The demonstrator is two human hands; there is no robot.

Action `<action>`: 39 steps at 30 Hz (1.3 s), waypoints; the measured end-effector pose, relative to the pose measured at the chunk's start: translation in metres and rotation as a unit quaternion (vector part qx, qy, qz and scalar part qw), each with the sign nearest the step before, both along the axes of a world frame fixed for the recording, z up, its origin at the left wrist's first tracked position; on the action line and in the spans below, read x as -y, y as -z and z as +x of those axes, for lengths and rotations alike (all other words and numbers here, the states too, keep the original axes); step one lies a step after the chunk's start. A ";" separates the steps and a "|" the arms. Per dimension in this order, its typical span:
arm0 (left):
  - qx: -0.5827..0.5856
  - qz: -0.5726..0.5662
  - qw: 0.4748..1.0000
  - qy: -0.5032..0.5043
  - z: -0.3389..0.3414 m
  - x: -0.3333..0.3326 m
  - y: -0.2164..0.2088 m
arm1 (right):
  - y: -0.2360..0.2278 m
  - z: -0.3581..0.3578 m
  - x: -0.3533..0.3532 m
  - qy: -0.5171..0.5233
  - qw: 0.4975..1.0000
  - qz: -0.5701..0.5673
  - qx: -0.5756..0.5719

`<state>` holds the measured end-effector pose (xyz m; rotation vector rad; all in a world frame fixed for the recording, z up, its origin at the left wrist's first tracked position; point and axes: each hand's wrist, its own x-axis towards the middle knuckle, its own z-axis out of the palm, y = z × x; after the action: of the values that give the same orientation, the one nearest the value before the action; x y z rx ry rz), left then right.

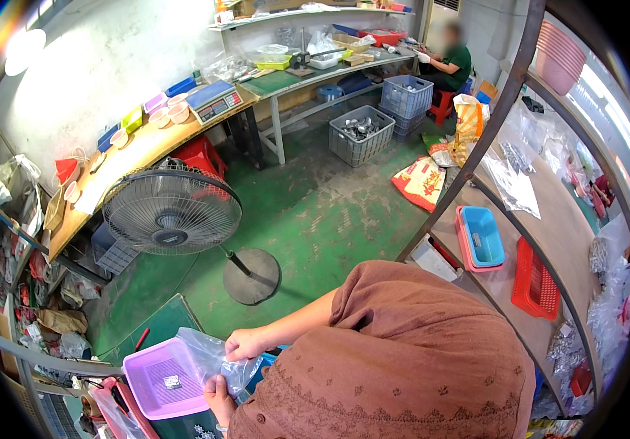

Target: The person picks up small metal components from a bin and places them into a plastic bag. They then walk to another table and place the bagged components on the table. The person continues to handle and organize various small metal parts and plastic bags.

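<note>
Head view, lower left of the frame: my fingers (235, 354) pinch the bag (214, 357), likely light, limp and slippery, best held by its edges.

Glossy plastic bag (214, 355), plastic tray (149, 386)

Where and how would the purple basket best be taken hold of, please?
I would pinch the purple basket at the middle of its lower rim in the head view, coming from that lower edge of the picture. It sits open side up, so its raised wall offers a thin edge to pinch. That stretch looks free, whereas the clear bag overlaps the upper-right part.
</note>
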<state>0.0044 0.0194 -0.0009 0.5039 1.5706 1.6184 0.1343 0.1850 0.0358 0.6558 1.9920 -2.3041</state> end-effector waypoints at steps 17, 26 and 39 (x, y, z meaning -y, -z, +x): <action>0.004 -0.002 1.000 0.004 0.006 -0.002 0.005 | 0.007 0.004 -0.001 0.008 1.000 0.012 -0.001; -0.002 -0.012 1.000 0.013 0.008 -0.001 -0.002 | 0.007 0.004 0.000 -0.001 1.000 0.011 -0.004; -0.060 -0.020 0.947 0.314 0.060 -0.018 0.011 | 0.074 0.110 0.029 0.034 0.982 0.185 0.001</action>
<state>0.0645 0.0372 -0.0117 0.9816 1.3331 1.0785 0.2441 0.1561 -0.0382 0.7529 2.4600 -1.9739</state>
